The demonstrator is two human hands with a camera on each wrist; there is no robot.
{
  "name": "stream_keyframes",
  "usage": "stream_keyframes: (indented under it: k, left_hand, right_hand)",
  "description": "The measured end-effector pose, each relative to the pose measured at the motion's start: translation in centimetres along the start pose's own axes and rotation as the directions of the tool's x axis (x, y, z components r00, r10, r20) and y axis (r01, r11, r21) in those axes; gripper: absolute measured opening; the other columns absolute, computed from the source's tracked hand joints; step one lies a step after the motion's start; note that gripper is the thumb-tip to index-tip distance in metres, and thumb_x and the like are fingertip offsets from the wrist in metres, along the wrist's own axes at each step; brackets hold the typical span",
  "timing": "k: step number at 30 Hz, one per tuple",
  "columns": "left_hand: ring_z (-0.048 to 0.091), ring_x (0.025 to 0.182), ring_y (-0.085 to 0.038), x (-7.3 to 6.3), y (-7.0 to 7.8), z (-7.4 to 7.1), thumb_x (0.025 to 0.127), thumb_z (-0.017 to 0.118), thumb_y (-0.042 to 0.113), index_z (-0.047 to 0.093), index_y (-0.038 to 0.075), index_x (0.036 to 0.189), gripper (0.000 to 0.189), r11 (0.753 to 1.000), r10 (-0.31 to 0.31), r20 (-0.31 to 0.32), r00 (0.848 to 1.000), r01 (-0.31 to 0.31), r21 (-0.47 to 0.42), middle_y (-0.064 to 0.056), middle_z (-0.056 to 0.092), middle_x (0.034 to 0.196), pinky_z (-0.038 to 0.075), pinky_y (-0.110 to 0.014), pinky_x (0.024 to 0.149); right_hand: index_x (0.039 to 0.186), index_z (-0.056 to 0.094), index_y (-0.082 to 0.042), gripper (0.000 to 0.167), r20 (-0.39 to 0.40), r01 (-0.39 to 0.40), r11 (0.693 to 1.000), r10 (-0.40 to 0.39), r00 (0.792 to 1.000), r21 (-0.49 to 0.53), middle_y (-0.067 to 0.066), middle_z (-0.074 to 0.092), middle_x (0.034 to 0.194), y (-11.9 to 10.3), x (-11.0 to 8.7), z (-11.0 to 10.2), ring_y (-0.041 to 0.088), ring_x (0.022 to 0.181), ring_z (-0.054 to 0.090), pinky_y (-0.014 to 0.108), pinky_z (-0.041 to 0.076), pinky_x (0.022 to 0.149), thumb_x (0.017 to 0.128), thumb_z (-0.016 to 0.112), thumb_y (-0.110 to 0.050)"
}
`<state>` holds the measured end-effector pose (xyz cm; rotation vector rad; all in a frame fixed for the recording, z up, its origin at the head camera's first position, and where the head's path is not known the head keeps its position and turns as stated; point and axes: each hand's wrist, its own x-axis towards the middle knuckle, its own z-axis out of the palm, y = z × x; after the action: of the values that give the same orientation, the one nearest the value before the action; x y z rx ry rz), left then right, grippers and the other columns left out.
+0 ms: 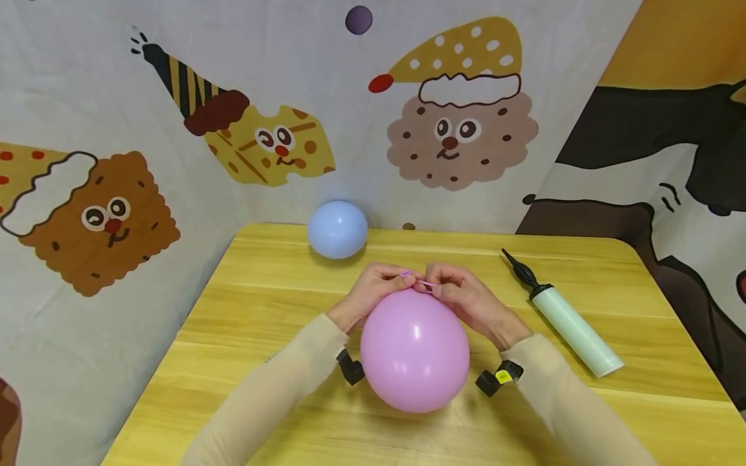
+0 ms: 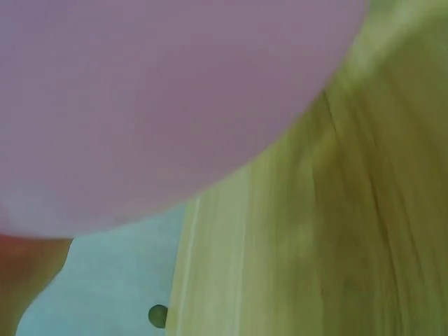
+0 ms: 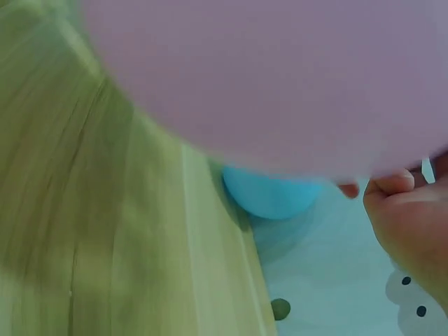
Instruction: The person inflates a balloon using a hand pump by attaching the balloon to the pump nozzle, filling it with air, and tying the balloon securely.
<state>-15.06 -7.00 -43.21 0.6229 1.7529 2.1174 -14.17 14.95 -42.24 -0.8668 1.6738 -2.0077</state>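
A round pink balloon (image 1: 415,353), fully blown up, sits between the two forearms in the head view. At its far side, the left hand (image 1: 375,285) pinches the balloon's neck between thumb and fingers. Close beside it the right hand (image 1: 466,294) pinches a stretched pink strand of the same neck, fingers curled. A small loop of pink rubber shows at the left fingertips. In both wrist views the balloon fills much of the picture; the left wrist view hides most of its hand behind it, while the right wrist view shows part of the right hand (image 3: 413,210).
A smaller blue balloon (image 1: 337,230) stands at the table's back edge. To the right lies a pale green hand pump (image 1: 577,330) with a black nozzle. The wooden table (image 1: 233,310) meets a cloth backdrop (image 1: 361,149) printed with cartoon figures. Each wrist wears a small black camera.
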Motion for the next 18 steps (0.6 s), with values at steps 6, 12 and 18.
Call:
stream_keyframes:
  k: [6, 12, 18]
  left_hand:
    - [0.072, 0.104, -0.02, -0.2, 0.2, -0.4, 0.101, 0.067, 0.009, 0.07, -0.012, 0.115, 0.025, 0.999, -0.031, -0.011, 0.999, 0.031, -0.007, -0.004, 0.079, 0.094, 0.057, -0.029, 0.093]
    - [0.075, 0.094, -0.017, -0.4, 0.1, -0.7, 0.098, 0.067, -0.001, 0.068, -0.016, 0.114, 0.022, 0.999, -0.021, -0.004, 1.0, 0.021, 0.026, -0.007, 0.079, 0.089, 0.06, -0.03, 0.088]
    - [0.075, 0.1, -0.021, -0.1, 0.0, -0.2, 0.097, 0.072, 0.004, 0.073, -0.009, 0.113, 0.021, 0.992, 0.015, -0.004, 1.0, -0.014, 0.127, -0.015, 0.078, 0.103, 0.06, -0.036, 0.089]
  right_hand:
    - [0.09, 0.057, -0.014, 0.011, 0.061, 0.016, 0.999, -0.013, 0.998, -0.042, -0.002, 0.054, 0.099, -0.1, -0.3, -0.1, 0.019, 0.105, 0.051, 0.033, 0.045, 0.087, 0.097, 0.051, -0.008]
    - [0.084, 0.053, -0.009, 0.013, 0.01, -0.001, 0.988, 0.002, 1.0, -0.152, 0.001, 0.055, 0.09, -0.2, -0.4, 0.3, 0.022, 0.096, 0.052, 0.035, 0.044, 0.083, 0.094, 0.056, -0.002]
    - [0.082, 0.06, -0.003, 0.008, -0.262, -0.086, 0.949, 0.004, 0.965, -0.302, 0.007, 0.063, 0.088, -0.7, -0.1, 1.1, 0.021, 0.089, 0.059, 0.028, 0.051, 0.077, 0.09, 0.062, 0.0]
